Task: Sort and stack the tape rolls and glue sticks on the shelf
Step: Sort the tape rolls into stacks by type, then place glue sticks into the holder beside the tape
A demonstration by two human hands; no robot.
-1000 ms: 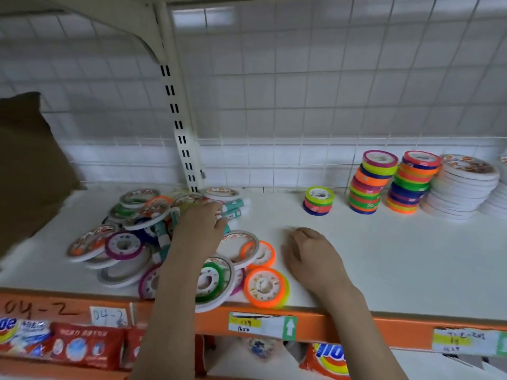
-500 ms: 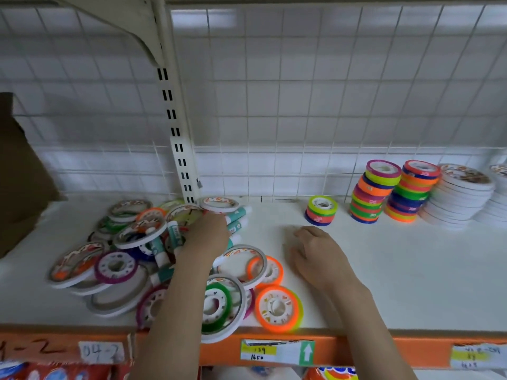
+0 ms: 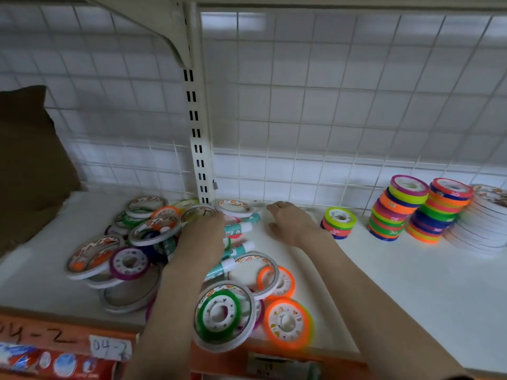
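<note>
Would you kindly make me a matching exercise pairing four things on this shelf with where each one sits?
Things:
1. left hand
2. right hand
3. short tape stack
4. orange roll

Places:
A. at the shelf's front edge
B. on the jumbled pile, over the glue sticks
C. on bare shelf between pile and stacks
D. just left of the tall colourful stacks

Pairs: 1-B, 2-C, 3-D, 4-A

Neon orange, green, purple and blue tape rolls (image 3: 396, 208) on a white shelf (image 3: 411, 283) edged orange.
</note>
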